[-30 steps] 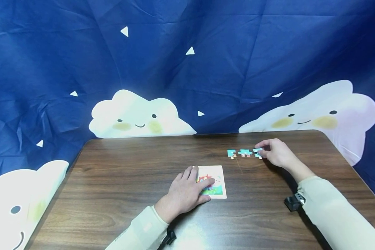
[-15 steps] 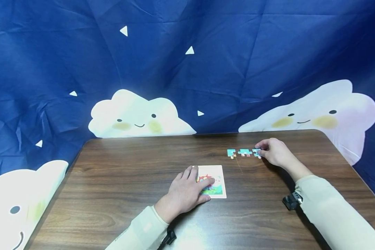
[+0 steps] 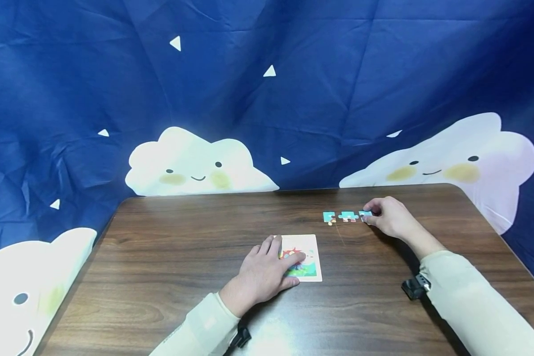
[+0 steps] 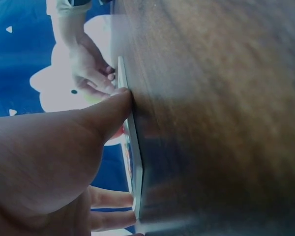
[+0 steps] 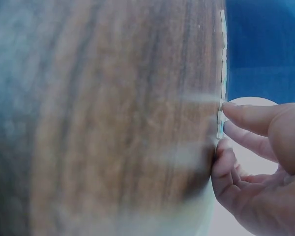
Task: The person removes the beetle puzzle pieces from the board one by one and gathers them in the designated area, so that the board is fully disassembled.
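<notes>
In the head view, the left hand (image 3: 263, 272) rests on a square white-bordered puzzle board (image 3: 310, 241) with a colourful printed picture. Its thumb lies at the board's near edge; the index finger stretches across the picture. Further back on the right, the right hand (image 3: 390, 216) pinches the rightmost light-blue puzzle piece (image 3: 364, 213) between thumb and a finger, flat on the table. A middle puzzle piece (image 3: 348, 216) lies just left of it, and a third puzzle piece (image 3: 329, 216) further left. The right wrist view shows the right hand's fingertips (image 5: 229, 110) against the thin pieces at table level.
The brown wood-grain table (image 3: 182, 247) has rounded far corners. Behind it hangs a blue curtain (image 3: 231, 74) printed with white clouds and triangles. A thin line on the tabletop runs from the leftmost piece towards the board.
The right hand has shifted slightly left, and its thumb now covers more of the rightmost puzzle piece. The left hand and the board stay where they were.
</notes>
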Demonstrator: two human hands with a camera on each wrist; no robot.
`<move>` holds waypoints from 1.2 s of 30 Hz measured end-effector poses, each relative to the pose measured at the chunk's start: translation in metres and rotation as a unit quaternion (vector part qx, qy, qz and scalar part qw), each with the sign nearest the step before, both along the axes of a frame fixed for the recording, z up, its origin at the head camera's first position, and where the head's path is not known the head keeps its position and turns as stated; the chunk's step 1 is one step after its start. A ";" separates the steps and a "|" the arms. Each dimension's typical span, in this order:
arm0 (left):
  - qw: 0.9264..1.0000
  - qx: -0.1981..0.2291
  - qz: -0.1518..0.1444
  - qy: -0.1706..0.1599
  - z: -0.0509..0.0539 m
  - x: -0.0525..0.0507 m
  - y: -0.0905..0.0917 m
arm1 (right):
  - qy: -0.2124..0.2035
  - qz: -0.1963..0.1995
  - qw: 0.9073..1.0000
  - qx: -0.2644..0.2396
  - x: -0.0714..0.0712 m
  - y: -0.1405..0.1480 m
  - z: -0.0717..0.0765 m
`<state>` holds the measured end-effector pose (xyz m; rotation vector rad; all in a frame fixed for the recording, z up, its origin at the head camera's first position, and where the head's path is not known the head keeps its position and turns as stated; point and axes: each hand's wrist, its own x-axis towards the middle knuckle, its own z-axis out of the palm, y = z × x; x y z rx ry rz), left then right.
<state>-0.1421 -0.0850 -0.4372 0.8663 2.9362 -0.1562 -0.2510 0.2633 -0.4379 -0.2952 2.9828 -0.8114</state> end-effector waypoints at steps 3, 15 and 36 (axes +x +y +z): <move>1.000 0.000 -0.003 0.005 0.000 0.000 0.000 | -0.003 -0.001 1.000 0.000 -0.001 0.000 0.000; 1.000 0.001 -0.005 0.015 0.001 0.000 -0.001 | -0.004 -0.007 1.000 0.003 -0.001 -0.001 0.000; 0.999 0.037 -0.013 0.009 -0.001 0.000 -0.002 | -0.021 -0.029 0.999 -0.027 0.017 -0.007 0.010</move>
